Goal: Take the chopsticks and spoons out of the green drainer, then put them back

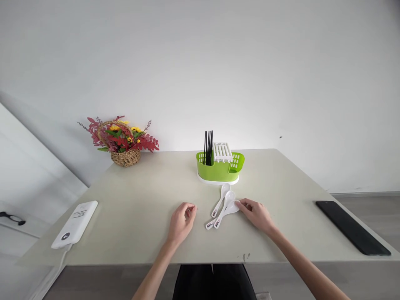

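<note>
Three white spoons with labels on their handles lie in an overlapping fan on the table, in front of the green utensil caddy [215,171]. My right hand [256,214] pinches the bowl edge of the nearest spoon [230,208] between thumb and fingertips. Partly under it lies the middle spoon [229,196]; the farthest spoon [225,190] points toward the caddy. Left of the handles, my left hand [182,223] rests on the table, fingers curled in and nothing seen in them. Black chopsticks [208,148] stand upright in the caddy's left compartment.
A white slatted rack [222,151] sits on the caddy's middle. At the back left stands a wicker basket [125,158] of artificial flowers. A white power bank [75,225] with a cable lies at the left edge, a black phone [352,227] at the right edge of the table [137,246].
</note>
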Demonstrator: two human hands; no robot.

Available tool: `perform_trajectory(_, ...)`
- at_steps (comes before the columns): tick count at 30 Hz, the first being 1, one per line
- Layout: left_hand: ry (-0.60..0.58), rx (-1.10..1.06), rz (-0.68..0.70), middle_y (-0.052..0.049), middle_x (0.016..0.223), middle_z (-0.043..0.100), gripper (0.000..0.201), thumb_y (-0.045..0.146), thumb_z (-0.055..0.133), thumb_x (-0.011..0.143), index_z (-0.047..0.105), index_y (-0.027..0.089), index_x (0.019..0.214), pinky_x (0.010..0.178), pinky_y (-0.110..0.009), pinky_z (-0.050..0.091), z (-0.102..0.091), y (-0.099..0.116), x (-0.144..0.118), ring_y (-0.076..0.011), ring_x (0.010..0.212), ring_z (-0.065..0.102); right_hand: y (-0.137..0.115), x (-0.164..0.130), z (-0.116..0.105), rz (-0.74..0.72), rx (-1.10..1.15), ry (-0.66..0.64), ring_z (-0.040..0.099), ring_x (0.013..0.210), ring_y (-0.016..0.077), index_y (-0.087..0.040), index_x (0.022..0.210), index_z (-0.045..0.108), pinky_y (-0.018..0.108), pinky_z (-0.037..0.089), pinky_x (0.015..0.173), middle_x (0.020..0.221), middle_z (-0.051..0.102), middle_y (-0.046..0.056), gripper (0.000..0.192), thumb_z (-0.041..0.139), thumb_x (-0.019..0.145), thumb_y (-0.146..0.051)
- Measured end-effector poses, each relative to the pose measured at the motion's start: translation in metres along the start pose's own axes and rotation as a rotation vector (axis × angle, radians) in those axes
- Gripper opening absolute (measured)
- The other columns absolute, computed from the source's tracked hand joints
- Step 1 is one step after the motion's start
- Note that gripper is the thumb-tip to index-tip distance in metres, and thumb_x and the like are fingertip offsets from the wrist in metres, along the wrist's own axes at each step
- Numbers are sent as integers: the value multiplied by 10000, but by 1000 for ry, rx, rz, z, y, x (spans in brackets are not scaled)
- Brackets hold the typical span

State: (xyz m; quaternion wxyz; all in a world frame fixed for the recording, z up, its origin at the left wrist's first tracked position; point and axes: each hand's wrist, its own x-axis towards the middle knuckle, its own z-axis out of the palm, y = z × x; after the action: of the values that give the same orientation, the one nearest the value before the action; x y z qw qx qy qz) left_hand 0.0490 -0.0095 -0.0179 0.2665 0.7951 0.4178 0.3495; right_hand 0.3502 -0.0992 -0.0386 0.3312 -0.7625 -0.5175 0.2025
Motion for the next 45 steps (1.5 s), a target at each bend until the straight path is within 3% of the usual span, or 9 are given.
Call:
perform_trajectory(5,-89,-41,168,-66,1102,693,146,385,599,986,680,274,1034,1011,-423,510,11,31,-9,-252,1101,645,0,-1,-1,-22,15,-34,576,643,182,-278,803,759,290,442,625,678,680,-5,504,496,893,-699)
perform_trajectory(7,-145,-20,238,-69,1163,670,204,398,700,921,672,280,1085,1044,-446,485,20,44,-14,-272,1157,610,-1,-1,0,-18,14,-36,570,635,179,-276,800,761,286,438,620,670,676,-7,506,498,892,-698)
perform_trajectory(11,-194,90,292,-70,1129,650,417,387,819,808,617,269,1153,978,-469,490,35,53,-23,-298,1098,587,-2,-3,1,-11,8,-36,571,642,173,-273,797,760,282,436,632,674,677,-13,492,511,889,-687)
perform_trajectory(15,-177,191,290,-40,958,628,324,280,628,953,548,271,1267,883,-453,496,40,47,-26,-262,913,606,-3,-3,1,-13,7,-37,556,627,168,-269,776,755,277,427,616,657,664,-14,495,514,885,-687)
perform_trajectory(17,-165,220,317,-47,978,636,309,257,558,993,527,274,1300,883,-455,494,40,45,-26,-265,926,616,-4,-4,1,-10,5,-34,550,622,170,-268,771,752,277,423,607,648,655,-12,502,506,883,-691)
perform_trajectory(20,-169,253,353,-71,1079,651,309,264,602,973,536,272,1275,902,-469,499,41,44,-26,-288,1001,616,-5,-5,1,-6,0,-27,546,628,174,-269,763,745,278,421,603,643,641,-9,507,494,883,-692)
perform_trajectory(31,-205,233,310,-62,1129,653,291,268,605,1000,536,303,1280,845,-407,575,40,42,-31,-265,1019,672,-6,-12,3,-20,-1,-8,549,658,175,-272,786,754,288,413,622,686,652,-14,463,525,893,-660)
perform_trajectory(38,-204,149,270,-46,1077,669,224,292,485,1051,546,305,1266,802,-373,581,40,39,-29,-224,909,693,-8,-22,4,-70,35,20,589,705,194,-262,790,751,310,446,679,759,690,18,485,525,894,-679)
perform_trajectory(45,-226,3,110,-7,780,608,191,402,481,1041,610,273,1098,687,-317,537,38,41,-23,-196,716,633,-9,-27,4,-104,95,27,563,687,194,-250,775,739,311,437,671,731,675,22,514,541,886,-711)
